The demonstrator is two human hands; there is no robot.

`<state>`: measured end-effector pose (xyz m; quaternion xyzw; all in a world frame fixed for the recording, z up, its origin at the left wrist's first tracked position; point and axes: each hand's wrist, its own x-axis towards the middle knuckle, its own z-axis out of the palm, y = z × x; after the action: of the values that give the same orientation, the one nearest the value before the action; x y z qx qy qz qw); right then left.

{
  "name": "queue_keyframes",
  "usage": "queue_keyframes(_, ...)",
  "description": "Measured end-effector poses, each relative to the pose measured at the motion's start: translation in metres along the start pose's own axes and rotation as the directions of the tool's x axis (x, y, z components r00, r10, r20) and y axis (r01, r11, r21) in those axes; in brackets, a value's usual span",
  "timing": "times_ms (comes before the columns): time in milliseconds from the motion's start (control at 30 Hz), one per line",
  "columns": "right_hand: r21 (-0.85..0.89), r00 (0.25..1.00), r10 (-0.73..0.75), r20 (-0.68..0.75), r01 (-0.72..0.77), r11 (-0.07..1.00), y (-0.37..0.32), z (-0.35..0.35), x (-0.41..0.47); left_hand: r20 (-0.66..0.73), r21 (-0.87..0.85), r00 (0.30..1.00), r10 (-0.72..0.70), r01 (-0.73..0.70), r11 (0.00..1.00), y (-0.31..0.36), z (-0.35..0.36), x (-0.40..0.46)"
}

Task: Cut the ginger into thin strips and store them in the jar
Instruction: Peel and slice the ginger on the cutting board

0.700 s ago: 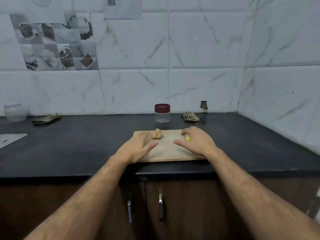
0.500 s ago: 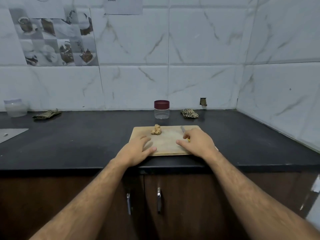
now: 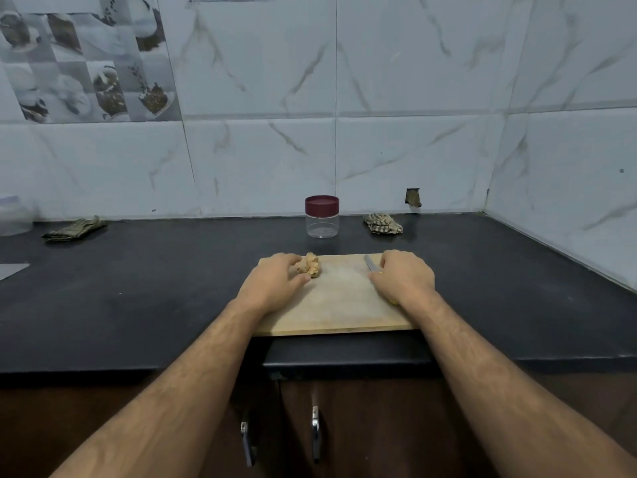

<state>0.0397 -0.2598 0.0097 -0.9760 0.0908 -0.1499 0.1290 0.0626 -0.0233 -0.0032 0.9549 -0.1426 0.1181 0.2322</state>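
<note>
2 hands: left hand (image 3: 274,284) fingertips touch ginger (image 3: 311,265); right hand (image 3: 404,278) grips knife (image 3: 371,262)

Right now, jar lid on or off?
On. The maroon lid caps the clear jar, which stands upright behind the cutting board and looks empty.

Maroon-lidded clear jar (image 3: 322,218), tan ginger (image 3: 311,264), black counter (image 3: 155,288), pale wooden board (image 3: 337,305)

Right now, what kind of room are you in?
Most likely a home kitchen. There's a black countertop along a tiled wall, a wooden cutting board with a piece of ginger on it, and cupboard doors with handles underneath.
</note>
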Motion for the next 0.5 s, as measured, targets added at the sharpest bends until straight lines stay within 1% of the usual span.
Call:
queue_keyframes(167,-0.025,0.997,0.072,0.033,-0.071,0.997,-0.004,0.01,0.013,0.009,-0.001,0.999,-0.036,0.036,0.999,0.0,0.006,0.03)
queue_keyframes(367,-0.012,0.999,0.049,0.022,-0.049,0.999,0.001,0.018,0.007,-0.059,0.036,0.988,-0.146,0.148,0.988,0.0,0.02,0.056)
queue_keyframes(500,0.024,0.998,0.051,-0.021,-0.051,0.998,0.004,0.026,0.004,-0.068,0.058,0.983,-0.169,0.173,0.983,0.007,0.025,0.059)
